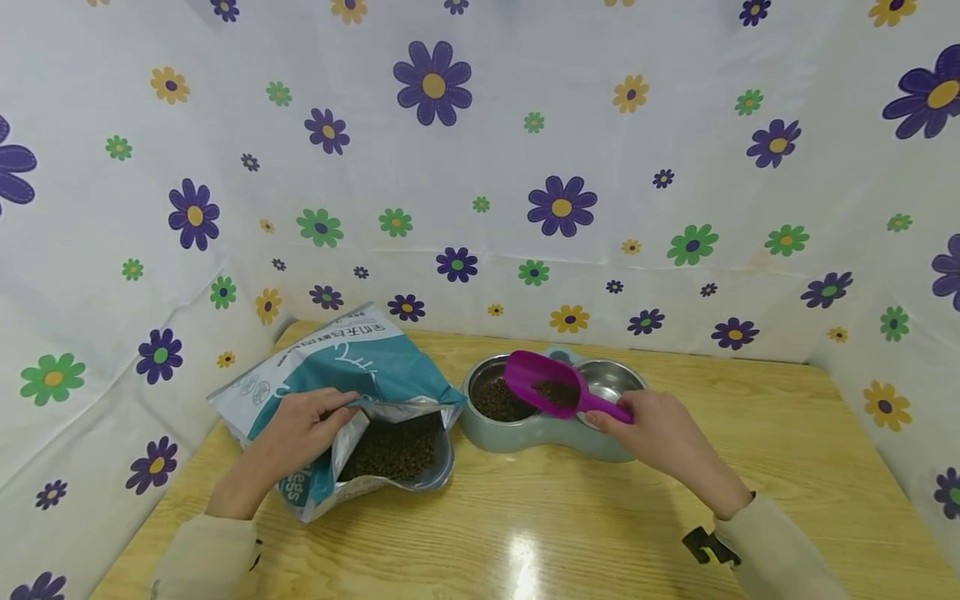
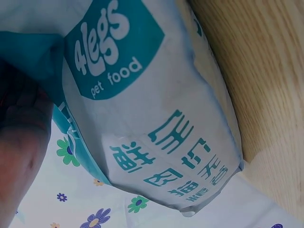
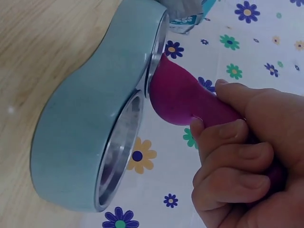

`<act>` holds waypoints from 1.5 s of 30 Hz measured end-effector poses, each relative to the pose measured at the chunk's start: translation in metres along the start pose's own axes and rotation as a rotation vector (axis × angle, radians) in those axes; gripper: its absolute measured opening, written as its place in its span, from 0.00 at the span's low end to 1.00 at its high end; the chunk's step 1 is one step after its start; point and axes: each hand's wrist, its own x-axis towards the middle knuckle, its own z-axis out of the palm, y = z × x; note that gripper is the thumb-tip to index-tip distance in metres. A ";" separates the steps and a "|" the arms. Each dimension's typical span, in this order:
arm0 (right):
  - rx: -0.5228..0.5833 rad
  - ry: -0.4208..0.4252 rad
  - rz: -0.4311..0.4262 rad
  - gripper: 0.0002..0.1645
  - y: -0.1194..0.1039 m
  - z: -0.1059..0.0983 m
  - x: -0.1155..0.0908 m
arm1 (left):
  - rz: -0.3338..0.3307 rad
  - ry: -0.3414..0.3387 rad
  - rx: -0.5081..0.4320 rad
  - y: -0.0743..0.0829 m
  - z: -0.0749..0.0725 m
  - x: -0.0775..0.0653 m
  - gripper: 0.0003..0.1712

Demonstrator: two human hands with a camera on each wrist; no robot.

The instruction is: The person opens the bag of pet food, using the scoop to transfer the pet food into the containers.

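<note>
My right hand [image 1: 660,433] grips the handle of a magenta scoop [image 1: 536,375], fingers curled round it in the right wrist view. Brown kibble lies in the scoop, which hangs over a pale green double pet bowl [image 1: 517,437]. The bowl's left steel dish [image 1: 480,367] has kibble in it; the right steel dish [image 1: 611,375] shows bare metal. With its fingers bent over the edge, my left hand [image 1: 300,429] holds the mouth of a teal and white pet food bag [image 1: 397,358]. The bag lies tilted with its mouth towards me, kibble [image 1: 397,450] showing inside.
Everything stands on a wooden table [image 1: 585,525]. White cloth printed with flowers [image 1: 480,150] hangs behind the table and along both sides. A black strap [image 1: 708,546] sits at the right sleeve cuff.
</note>
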 end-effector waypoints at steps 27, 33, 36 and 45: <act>-0.482 0.286 -0.184 0.33 -0.032 0.021 0.018 | 0.015 0.020 -0.002 0.000 0.002 -0.001 0.14; -0.613 0.374 -0.252 0.35 -0.043 0.026 0.013 | 0.002 0.015 0.000 0.001 0.002 -0.001 0.14; -0.634 0.369 -0.260 0.33 -0.046 0.026 0.011 | -0.001 0.015 -0.011 0.001 0.002 -0.001 0.14; -0.634 0.330 -0.259 0.30 -0.049 0.029 0.012 | 0.015 0.032 -0.002 -0.001 0.002 -0.002 0.14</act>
